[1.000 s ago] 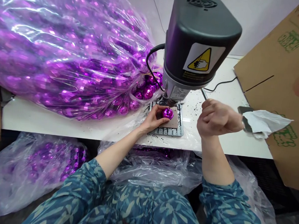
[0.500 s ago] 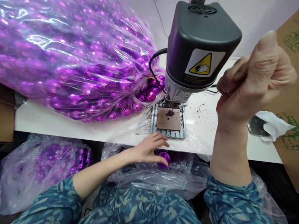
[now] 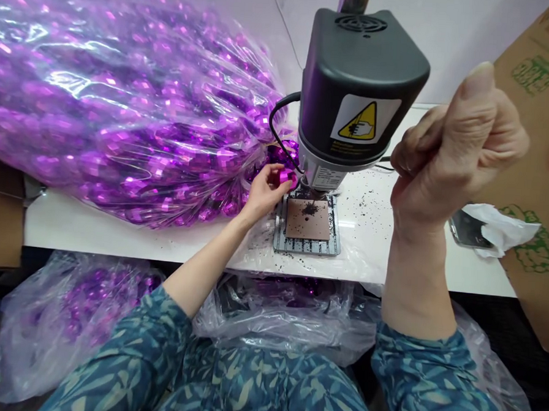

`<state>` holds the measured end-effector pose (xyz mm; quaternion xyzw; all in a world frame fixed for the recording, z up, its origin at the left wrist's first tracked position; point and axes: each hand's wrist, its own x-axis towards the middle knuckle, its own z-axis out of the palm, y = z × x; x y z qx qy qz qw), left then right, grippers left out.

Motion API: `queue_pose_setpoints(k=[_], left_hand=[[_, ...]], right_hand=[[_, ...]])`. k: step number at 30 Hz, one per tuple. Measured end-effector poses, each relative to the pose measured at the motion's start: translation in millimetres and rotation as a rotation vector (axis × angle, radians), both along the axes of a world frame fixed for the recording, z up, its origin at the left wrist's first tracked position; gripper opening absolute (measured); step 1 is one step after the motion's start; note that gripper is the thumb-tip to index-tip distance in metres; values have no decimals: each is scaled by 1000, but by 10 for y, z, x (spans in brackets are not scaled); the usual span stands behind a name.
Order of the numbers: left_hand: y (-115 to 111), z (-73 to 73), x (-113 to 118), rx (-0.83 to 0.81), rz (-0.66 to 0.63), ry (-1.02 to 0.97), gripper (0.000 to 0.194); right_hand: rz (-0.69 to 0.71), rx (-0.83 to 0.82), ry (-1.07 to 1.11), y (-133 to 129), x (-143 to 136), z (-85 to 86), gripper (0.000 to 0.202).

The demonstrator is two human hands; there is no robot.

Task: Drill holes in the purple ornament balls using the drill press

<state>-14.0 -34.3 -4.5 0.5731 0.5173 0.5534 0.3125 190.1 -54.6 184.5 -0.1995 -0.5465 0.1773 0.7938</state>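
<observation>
At the mouth of a big clear bag (image 3: 159,132) full of shiny purple faceted balls, my left hand (image 3: 266,191) pinches one purple ball (image 3: 287,178) between thumb and fingers. Just right of it stands a small bench drill press (image 3: 364,81) with a dark motor housing and a yellow warning label. Below its chuck lies a brown square board (image 3: 307,221) with a small hole and dark shavings, on a slotted metal base (image 3: 279,245). My right hand (image 3: 462,142) is raised in a fist to the right of the motor; whatever it grips is hidden.
Dark shavings litter the white table (image 3: 365,228). A phone (image 3: 469,229) lies at the right, partly under crumpled white tissue (image 3: 507,230). A cardboard box (image 3: 533,182) stands beyond. Below the table edge hang an open plastic bag (image 3: 291,329) and another bag of purple balls (image 3: 75,318).
My left hand has moved from above the lower bag, where it was letting go of a purple ball, up to the big bag's mouth and now holds a ball. My right fist stays raised.
</observation>
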Motion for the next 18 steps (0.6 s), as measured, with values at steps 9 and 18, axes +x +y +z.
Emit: queue_pose_setpoints(k=[9,18], left_hand=[[-387,-320,272,-122,-261,-282,63],[-434,-357,365,-7,-390,-103,61]], right_hand=[[-2,-11,5,-22,-23,8,69],[87,56,45,34,8,-32,50]])
